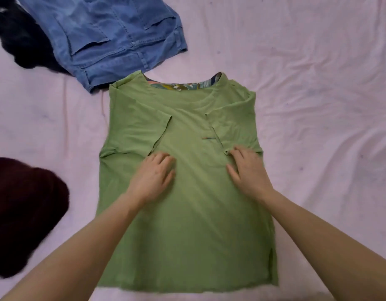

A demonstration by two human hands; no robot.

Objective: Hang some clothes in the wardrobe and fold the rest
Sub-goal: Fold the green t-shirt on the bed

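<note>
A green T-shirt [185, 224] lies flat on the pale pink bed sheet [317, 83], neck away from me, with both sleeves folded inward over its chest. A patterned fabric shows inside the neckline. My left hand [154, 175] presses flat on the shirt just below the folded left sleeve. Beside it, my right hand [247, 168] rests flat on the shirt, fingertips touching the hem of the folded right sleeve. Neither hand grips anything.
Blue denim jeans [114, 40] lie at the top left, just beyond the shirt's shoulder. A black garment [20, 40] sits left of the jeans. A dark maroon garment [22, 211] lies at the left edge. The sheet stretches wrinkled to the right.
</note>
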